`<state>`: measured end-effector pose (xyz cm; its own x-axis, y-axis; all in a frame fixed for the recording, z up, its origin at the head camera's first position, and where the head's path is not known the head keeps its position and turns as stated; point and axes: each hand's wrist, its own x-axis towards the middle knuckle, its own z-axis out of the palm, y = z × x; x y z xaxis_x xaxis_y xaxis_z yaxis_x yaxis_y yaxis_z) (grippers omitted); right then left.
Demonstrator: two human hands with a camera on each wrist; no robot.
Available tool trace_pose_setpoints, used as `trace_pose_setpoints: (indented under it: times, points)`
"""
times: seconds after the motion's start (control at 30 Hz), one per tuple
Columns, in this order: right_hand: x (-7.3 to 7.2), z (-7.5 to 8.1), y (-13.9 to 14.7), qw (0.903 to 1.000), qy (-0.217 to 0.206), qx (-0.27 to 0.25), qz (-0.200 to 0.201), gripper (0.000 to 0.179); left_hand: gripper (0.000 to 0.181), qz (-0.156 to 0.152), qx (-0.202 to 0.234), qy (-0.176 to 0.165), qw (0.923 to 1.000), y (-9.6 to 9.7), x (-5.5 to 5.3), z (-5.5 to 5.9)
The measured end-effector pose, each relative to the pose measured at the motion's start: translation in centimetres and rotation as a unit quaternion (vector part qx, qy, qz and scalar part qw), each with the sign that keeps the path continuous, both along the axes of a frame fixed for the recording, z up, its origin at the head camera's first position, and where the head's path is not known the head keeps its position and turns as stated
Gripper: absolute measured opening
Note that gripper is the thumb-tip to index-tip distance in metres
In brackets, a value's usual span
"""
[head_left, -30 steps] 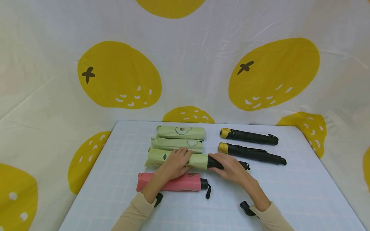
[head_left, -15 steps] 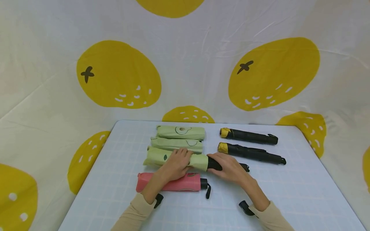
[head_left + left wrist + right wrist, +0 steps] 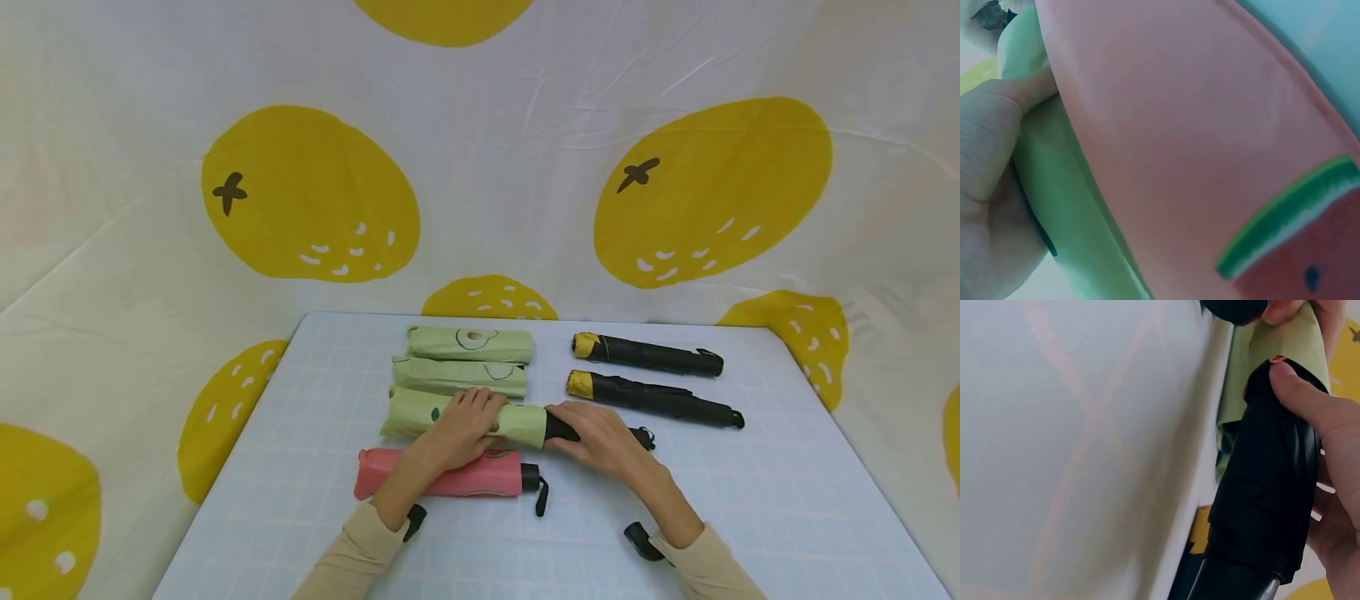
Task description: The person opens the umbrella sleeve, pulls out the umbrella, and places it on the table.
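My left hand (image 3: 459, 432) grips a light-green fabric sleeve (image 3: 525, 423) with an avocado print. A black folding umbrella (image 3: 558, 427) sticks out of the sleeve's right end, and my right hand (image 3: 596, 433) holds it there. In the right wrist view the right thumb lies on the black cloth, right at the sleeve mouth; the umbrella's other end is hidden inside the sleeve. Below the left hand lies a pink umbrella (image 3: 480, 477) with a black handle and strap. The left wrist view shows its watermelon print (image 3: 1304, 219) close up, with the left thumb on the green sleeve behind it.
Two more green avocado sleeves (image 3: 468, 343) lie stacked in rows behind the held one. At the back right are two black umbrellas (image 3: 660, 400) with yellow ends. All lie on a pale checked table (image 3: 787, 500) before a fruit-print cloth (image 3: 510, 183).
Both hands, with the sleeve and umbrella between them, have shifted slightly right and nearer the front edge. The grip of each hand looks the same, and the other umbrellas have stayed put.
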<state>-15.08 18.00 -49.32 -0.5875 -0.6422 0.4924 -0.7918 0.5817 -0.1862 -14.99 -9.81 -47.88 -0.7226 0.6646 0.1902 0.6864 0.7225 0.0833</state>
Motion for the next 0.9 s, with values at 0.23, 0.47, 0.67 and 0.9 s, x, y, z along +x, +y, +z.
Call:
trace_pose_setpoints:
  times: [0.23, 0.47, 0.67, 0.9]
  points:
    - [0.0, 0.1, 1.1, 0.9998, -0.013, 0.007, -0.013, 0.053, 0.052, 0.013, 0.002, -0.029, 0.9995, -0.4, -0.1, 0.0]
    - [-0.1, 0.0, 2.5, 0.9999, 0.002, 0.004, -0.016, 0.054, 0.048, 0.025, -0.008, -0.032, 0.9991, -1.0, -0.3, 0.1]
    - [0.1, 0.0, 3.8, 0.9993, -0.002, 0.012, -0.035, 0.053, 0.035, 0.024, -0.026, -0.001, 0.9994, -1.5, -0.3, 0.1]
    - [0.3, -0.3, 5.6, 0.9982, -0.012, 0.015, -0.056, 0.056, 0.03, 0.029, -0.033, 0.032, 0.9985, -2.0, -0.3, 0.1]
